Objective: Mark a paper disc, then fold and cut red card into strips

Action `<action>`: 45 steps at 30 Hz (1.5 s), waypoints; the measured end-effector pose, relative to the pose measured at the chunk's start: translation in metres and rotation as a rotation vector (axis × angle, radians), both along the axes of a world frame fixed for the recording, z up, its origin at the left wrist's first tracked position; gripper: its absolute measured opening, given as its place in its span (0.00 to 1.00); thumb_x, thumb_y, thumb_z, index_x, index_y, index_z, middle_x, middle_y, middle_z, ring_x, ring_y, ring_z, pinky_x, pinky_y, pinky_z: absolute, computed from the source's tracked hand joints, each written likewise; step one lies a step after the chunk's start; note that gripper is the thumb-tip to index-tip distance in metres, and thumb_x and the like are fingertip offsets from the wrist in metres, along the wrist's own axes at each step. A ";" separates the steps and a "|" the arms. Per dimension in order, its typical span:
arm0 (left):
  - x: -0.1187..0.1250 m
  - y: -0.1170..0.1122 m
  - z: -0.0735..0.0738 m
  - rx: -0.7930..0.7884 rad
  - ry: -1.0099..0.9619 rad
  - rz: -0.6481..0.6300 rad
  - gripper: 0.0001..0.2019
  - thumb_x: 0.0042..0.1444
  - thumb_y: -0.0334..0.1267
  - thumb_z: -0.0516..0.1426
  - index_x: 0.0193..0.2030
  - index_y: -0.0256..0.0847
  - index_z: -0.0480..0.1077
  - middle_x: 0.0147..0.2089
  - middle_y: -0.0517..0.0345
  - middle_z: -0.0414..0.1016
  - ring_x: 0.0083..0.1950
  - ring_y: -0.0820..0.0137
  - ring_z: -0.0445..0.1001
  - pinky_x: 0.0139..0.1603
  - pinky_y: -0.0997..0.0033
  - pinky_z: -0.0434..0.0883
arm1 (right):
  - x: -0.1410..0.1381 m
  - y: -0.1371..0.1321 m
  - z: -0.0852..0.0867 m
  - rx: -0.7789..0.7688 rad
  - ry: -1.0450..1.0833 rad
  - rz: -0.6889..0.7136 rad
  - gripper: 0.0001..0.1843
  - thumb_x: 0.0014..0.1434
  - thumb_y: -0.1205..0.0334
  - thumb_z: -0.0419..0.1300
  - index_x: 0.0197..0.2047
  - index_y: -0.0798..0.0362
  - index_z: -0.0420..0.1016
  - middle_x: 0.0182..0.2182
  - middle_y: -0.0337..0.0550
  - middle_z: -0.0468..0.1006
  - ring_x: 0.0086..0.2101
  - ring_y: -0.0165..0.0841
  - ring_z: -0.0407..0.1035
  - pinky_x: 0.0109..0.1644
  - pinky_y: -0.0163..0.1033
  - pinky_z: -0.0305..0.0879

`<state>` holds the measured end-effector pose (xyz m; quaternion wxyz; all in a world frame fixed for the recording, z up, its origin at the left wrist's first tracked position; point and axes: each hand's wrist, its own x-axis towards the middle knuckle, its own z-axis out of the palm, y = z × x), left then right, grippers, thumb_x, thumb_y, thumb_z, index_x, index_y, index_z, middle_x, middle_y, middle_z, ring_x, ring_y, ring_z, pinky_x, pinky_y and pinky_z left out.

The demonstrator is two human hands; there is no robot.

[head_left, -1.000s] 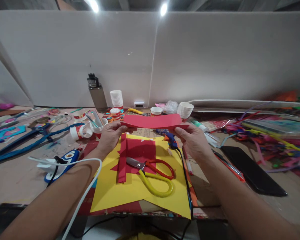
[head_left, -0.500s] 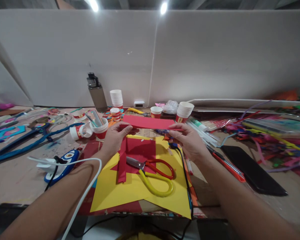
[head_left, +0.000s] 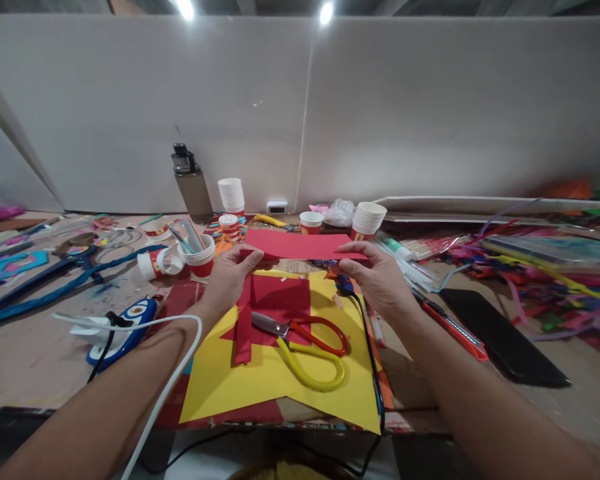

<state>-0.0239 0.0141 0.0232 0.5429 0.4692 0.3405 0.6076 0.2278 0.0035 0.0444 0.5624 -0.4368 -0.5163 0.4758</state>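
Note:
A red paper strip [head_left: 300,244] is held flat above the table between both hands. My left hand [head_left: 233,273] pinches its left end and my right hand [head_left: 375,275] pinches its right end. Below them lies a yellow paper sheet [head_left: 260,383] with red paper pieces [head_left: 275,300] on it. Scissors [head_left: 305,343] with one red and one yellow handle rest on that sheet.
A grey bottle [head_left: 193,187], stacks of paper cups [head_left: 233,195], a blue glue gun [head_left: 343,280] with black cable, a red cutter [head_left: 453,327] and a black phone [head_left: 500,337] lie around. Coloured strips [head_left: 540,267] pile at the right. A white cable [head_left: 165,387] crosses my left arm.
The red strip was bowed and wider apart a second ago; it now lies flatter and lower, with my right hand moved in to the left.

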 end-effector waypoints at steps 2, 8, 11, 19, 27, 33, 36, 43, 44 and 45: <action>-0.001 0.002 -0.001 -0.005 -0.022 0.007 0.13 0.47 0.43 0.65 0.32 0.37 0.70 0.32 0.52 0.81 0.36 0.65 0.80 0.39 0.69 0.74 | 0.000 0.000 0.000 0.025 -0.059 -0.011 0.17 0.41 0.59 0.73 0.35 0.50 0.77 0.27 0.35 0.80 0.28 0.29 0.75 0.35 0.33 0.70; 0.000 0.003 -0.001 -0.004 -0.038 0.027 0.12 0.47 0.42 0.66 0.32 0.37 0.70 0.31 0.53 0.80 0.35 0.66 0.80 0.40 0.67 0.75 | 0.001 0.007 -0.011 0.023 -0.045 -0.060 0.14 0.44 0.54 0.71 0.28 0.53 0.75 0.22 0.37 0.78 0.25 0.30 0.74 0.33 0.36 0.71; 0.000 0.002 -0.002 -0.007 -0.022 0.043 0.12 0.47 0.41 0.65 0.32 0.37 0.70 0.31 0.53 0.80 0.35 0.66 0.80 0.40 0.68 0.74 | -0.001 0.008 -0.014 -0.015 0.045 -0.036 0.15 0.43 0.54 0.72 0.28 0.52 0.74 0.22 0.36 0.78 0.26 0.30 0.74 0.35 0.37 0.73; 0.002 0.002 -0.001 -0.039 -0.026 0.092 0.15 0.47 0.42 0.65 0.38 0.35 0.71 0.33 0.52 0.80 0.34 0.66 0.80 0.38 0.69 0.74 | -0.011 -0.002 0.000 -0.110 0.210 0.040 0.20 0.34 0.58 0.76 0.27 0.51 0.70 0.23 0.33 0.77 0.26 0.29 0.74 0.34 0.36 0.74; 0.004 -0.001 -0.001 -0.030 0.003 0.090 0.14 0.47 0.43 0.65 0.36 0.35 0.71 0.32 0.52 0.80 0.35 0.66 0.80 0.40 0.68 0.74 | -0.009 0.002 -0.006 -0.121 0.206 0.006 0.19 0.35 0.55 0.75 0.25 0.53 0.71 0.21 0.34 0.76 0.25 0.28 0.74 0.34 0.35 0.74; 0.007 -0.003 0.001 -0.036 -0.007 0.096 0.14 0.47 0.42 0.65 0.36 0.35 0.71 0.31 0.53 0.79 0.34 0.66 0.80 0.39 0.67 0.74 | -0.010 0.001 -0.006 -0.109 0.223 -0.012 0.18 0.37 0.57 0.75 0.24 0.53 0.70 0.22 0.35 0.77 0.26 0.29 0.75 0.35 0.35 0.74; 0.008 -0.003 0.001 -0.045 -0.009 0.104 0.14 0.47 0.42 0.65 0.36 0.35 0.71 0.31 0.53 0.79 0.33 0.67 0.79 0.37 0.69 0.74 | -0.011 0.001 -0.008 -0.091 0.192 -0.050 0.17 0.40 0.57 0.73 0.24 0.52 0.69 0.21 0.36 0.77 0.26 0.30 0.75 0.35 0.37 0.74; 0.010 -0.002 0.000 -0.071 -0.021 0.124 0.15 0.45 0.43 0.66 0.34 0.34 0.70 0.29 0.54 0.79 0.30 0.67 0.79 0.35 0.69 0.74 | -0.015 0.001 -0.011 -0.076 0.114 -0.115 0.14 0.45 0.57 0.70 0.26 0.53 0.69 0.22 0.38 0.77 0.25 0.29 0.73 0.33 0.35 0.72; 0.010 -0.002 0.000 -0.071 -0.020 0.128 0.15 0.46 0.43 0.66 0.34 0.34 0.70 0.29 0.54 0.78 0.30 0.67 0.79 0.35 0.69 0.74 | -0.015 0.001 -0.011 -0.069 0.104 -0.119 0.14 0.45 0.57 0.70 0.26 0.53 0.69 0.21 0.38 0.77 0.24 0.28 0.73 0.33 0.35 0.72; 0.010 -0.003 -0.001 -0.068 -0.020 0.134 0.15 0.46 0.42 0.66 0.34 0.34 0.71 0.29 0.54 0.78 0.30 0.67 0.79 0.35 0.69 0.74 | -0.015 0.001 -0.011 -0.065 0.094 -0.125 0.14 0.46 0.57 0.70 0.26 0.53 0.70 0.21 0.38 0.77 0.24 0.28 0.72 0.32 0.35 0.72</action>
